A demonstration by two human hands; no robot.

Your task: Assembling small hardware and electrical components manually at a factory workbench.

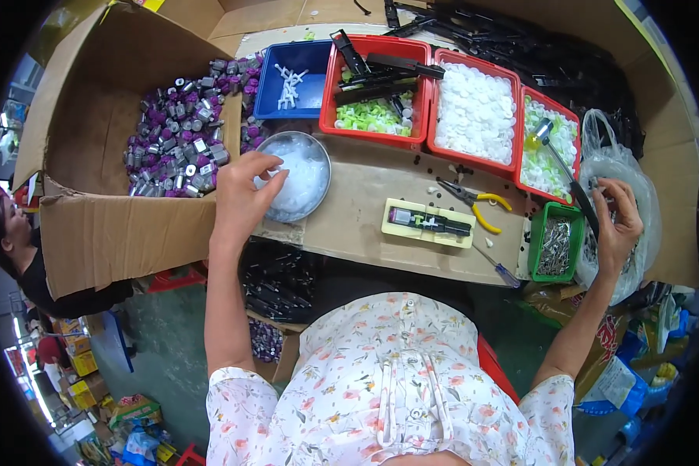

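Item 1: my left hand [245, 194]. Forearm rises from the lower edge, wrist bent forward, fingers loosely curled over the near rim of the round metal bowl [297, 177] of clear plastic bits. Thumb and forefinger are pinched close; whether a piece sits between them I cannot tell, the parts being small and see-through.

Item 2: my right hand [617, 225]. Arm raised at the right, palm turned toward me, fingers half closed at the mouth of the clear plastic bag [621, 167]. What it grips, if anything, is hidden by the fingers and the bag's glare.

Item 3: yellow jig block [429, 223], on the cardboard table top between both hands, touched by neither. It carries a black pen-like part whose long axis runs left to right.

Item 4: yellow-handled pliers [481, 206], just behind the jig, handles pointing right.

Item 5: green tray [537, 233] of small metal pieces, beside my right hand.

Item 6: large cardboard box [93, 225] of purple and grey caps, at left; its far contents are cut off by a flap.
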